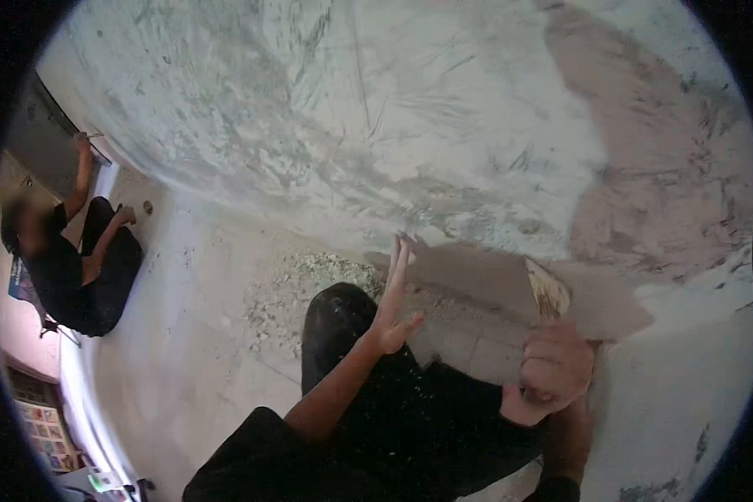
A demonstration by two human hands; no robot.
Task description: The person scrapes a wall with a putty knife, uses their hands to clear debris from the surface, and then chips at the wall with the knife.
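Note:
My right hand (555,366) is wrapped round the handle of a scraper (549,290), its blade pointing up toward the wall and smeared with pale residue. The blade overlaps the lower part of the wall (443,125) in this view. My left hand (397,301) is stretched out flat with the thumb apart, its fingertips right at the base of the wall. Nothing shows in that hand. The wall is patchy white and green-grey, with scratches and flaking marks.
Crumbled plaster debris (284,301) lies on the floor (197,335) left of my knee (340,314). Another person (84,268) in dark clothes sits low by the wall at far left, one hand raised to a door frame. A picture panel (48,435) is at lower left.

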